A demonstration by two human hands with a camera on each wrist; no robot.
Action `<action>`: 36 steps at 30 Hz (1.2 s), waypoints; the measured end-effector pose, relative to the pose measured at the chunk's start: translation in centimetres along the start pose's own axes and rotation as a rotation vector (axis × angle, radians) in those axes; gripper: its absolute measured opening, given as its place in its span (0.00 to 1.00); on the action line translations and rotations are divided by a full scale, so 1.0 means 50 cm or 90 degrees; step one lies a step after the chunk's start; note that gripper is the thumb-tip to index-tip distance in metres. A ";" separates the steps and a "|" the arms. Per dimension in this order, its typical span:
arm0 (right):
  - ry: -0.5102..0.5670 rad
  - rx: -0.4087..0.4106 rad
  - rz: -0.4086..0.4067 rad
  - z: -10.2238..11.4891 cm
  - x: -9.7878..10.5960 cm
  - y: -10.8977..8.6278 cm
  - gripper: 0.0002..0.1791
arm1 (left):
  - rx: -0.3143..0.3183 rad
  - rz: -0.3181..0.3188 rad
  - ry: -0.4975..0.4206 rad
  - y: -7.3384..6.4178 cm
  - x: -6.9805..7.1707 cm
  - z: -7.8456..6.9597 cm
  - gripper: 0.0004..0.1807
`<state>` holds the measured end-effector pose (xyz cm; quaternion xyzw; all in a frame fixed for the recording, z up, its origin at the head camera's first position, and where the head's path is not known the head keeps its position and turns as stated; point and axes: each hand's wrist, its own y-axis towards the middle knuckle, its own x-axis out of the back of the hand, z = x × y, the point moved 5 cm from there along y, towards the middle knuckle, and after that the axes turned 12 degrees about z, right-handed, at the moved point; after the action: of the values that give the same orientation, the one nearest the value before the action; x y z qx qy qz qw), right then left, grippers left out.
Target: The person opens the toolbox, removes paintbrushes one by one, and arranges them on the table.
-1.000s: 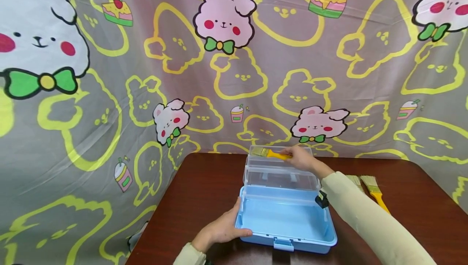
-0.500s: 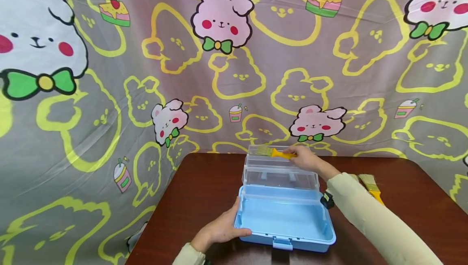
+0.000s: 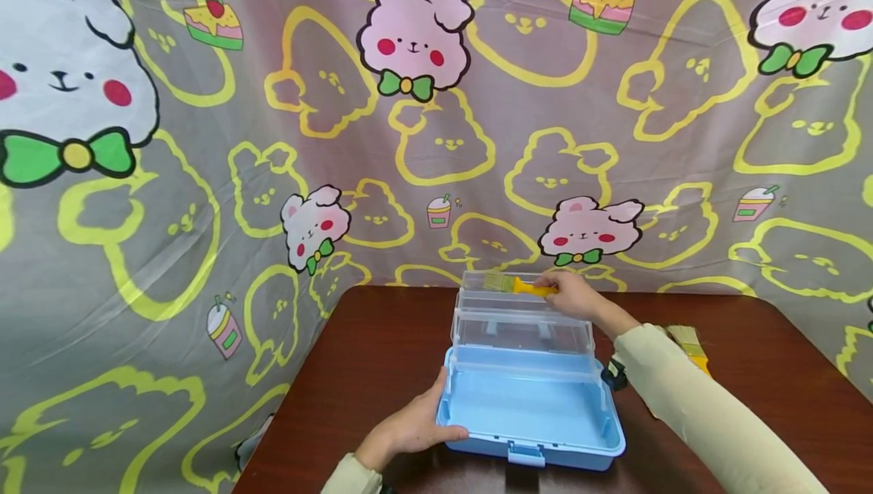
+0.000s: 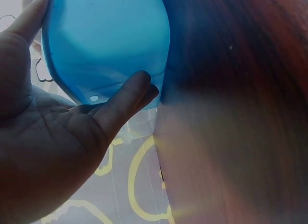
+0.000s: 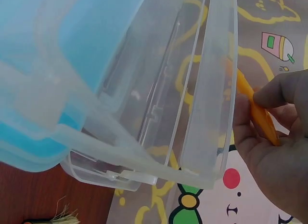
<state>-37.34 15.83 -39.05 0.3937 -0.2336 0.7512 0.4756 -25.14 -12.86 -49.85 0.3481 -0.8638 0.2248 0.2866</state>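
Observation:
A light-blue plastic toolbox (image 3: 532, 407) stands opened on the table, its clear hinged trays (image 3: 521, 331) folded up behind it. My left hand (image 3: 412, 422) rests against the box's near left corner, thumb along the front rim and fingers straight along the side wall. In the left wrist view, extended fingers (image 4: 130, 91) touch the blue outer wall. Over the rearmost clear tray, my right hand (image 3: 569, 297) pinches the yellow handle of a flat paintbrush (image 3: 508, 283), bristles pointing left. In the right wrist view, thumb and fingers hold the handle (image 5: 257, 113) behind the clear plastic; the bristles are hidden there.
Another yellow-handled paintbrush (image 3: 689, 342) lies on the dark red-brown table (image 3: 382, 342) to the right, partly covered by the right sleeve (image 3: 696, 395). Behind the table hangs a patterned curtain (image 3: 423, 138). A blue latch (image 3: 527, 454) sits at the box's front.
My right hand has shifted slightly to the right with the paintbrush, which stays over the rear tray. The right sleeve covers more of the brushes on the table. My left hand keeps its place.

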 end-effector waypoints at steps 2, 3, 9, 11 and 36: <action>0.003 0.006 -0.008 -0.003 0.001 -0.004 0.17 | 0.003 0.001 -0.006 0.001 -0.002 0.001 0.61; 0.002 0.008 -0.013 -0.005 0.002 -0.007 0.17 | 0.005 0.001 -0.008 0.001 -0.002 0.002 0.61; 0.038 0.000 -0.013 -0.011 0.016 -0.026 0.18 | 0.028 -0.004 -0.005 -0.001 -0.003 0.006 0.61; 0.053 -0.004 -0.016 -0.012 0.024 -0.035 0.19 | 0.031 -0.005 -0.005 -0.002 -0.002 0.007 0.61; 0.122 -0.082 -0.075 -0.126 0.107 -0.230 0.20 | -0.003 -0.003 -0.003 0.004 0.000 -0.006 0.61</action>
<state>-30.61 28.26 -38.62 0.3014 -0.2113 0.7394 0.5637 -25.19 -12.54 -49.64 0.3496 -0.8645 0.2209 0.2857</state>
